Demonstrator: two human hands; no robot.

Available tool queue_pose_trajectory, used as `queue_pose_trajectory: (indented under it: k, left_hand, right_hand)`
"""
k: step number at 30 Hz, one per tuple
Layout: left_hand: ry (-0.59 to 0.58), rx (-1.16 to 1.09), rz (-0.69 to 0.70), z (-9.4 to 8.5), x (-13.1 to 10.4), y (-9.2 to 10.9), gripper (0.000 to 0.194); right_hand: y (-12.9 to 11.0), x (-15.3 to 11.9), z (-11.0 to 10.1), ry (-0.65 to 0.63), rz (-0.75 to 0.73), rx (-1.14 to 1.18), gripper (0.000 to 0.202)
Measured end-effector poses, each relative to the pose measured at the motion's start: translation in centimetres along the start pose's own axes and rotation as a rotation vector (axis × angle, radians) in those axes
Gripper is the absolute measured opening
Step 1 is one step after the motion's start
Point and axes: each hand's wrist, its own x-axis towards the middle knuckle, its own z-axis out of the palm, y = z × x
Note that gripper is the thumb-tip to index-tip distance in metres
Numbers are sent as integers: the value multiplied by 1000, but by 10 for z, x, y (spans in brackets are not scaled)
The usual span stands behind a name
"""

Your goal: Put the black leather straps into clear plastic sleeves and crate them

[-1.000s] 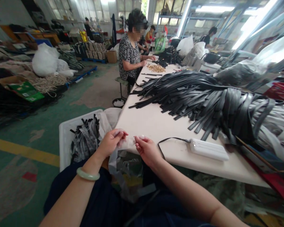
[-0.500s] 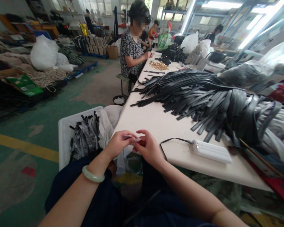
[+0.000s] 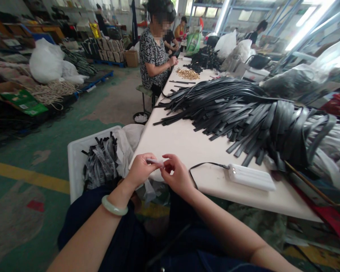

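My left hand (image 3: 141,170) is closed in a pinch on a small, thin greyish-white strip (image 3: 153,161), over the near left corner of the table. The fingertips of my right hand (image 3: 178,177) are closed at the strip's right end. The fingers cover part of the strip, so its exact kind is unclear. To the right of my hands, a white power bank (image 3: 252,177) with a black cable (image 3: 205,164) lies on the table (image 3: 170,139). A big heap of black flat straps (image 3: 232,109) spreads across the table beyond.
Left of the table stands a white bin (image 3: 73,166) with black and grey strips inside. A co-worker (image 3: 154,53) sits further along the table's left side near a pile of gold-coloured small parts (image 3: 188,73). Stacked goods (image 3: 110,49) and bags line the floor at far left.
The view has shifted slightly. My right fingers have moved a little on the strip's end, and the strip points more toward them. Both hands stay close together.
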Motion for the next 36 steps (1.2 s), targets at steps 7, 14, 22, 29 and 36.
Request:
queue_pose_trajectory:
  k: [7,14,22,29,36]
  left_hand:
    - [29,-115,-79,10,6,-1,35]
    - [81,-263,-189,21,9,0,47]
    - [-34,-488,-267,16,13,1,41]
    - [-22,-473,-225,17,13,5,27]
    - [32,-462,-217,23,15,4,17]
  right_hand:
    - [3,-1,-9,33,-74,-131,23]
    - [6,-1,-14,44,-152,-261,17]
    - [9,10,-23,-24,551,727,14]
    - [10,9,-30,-46,671,906,18]
    - [12,2,-22,-65,403,542,14]
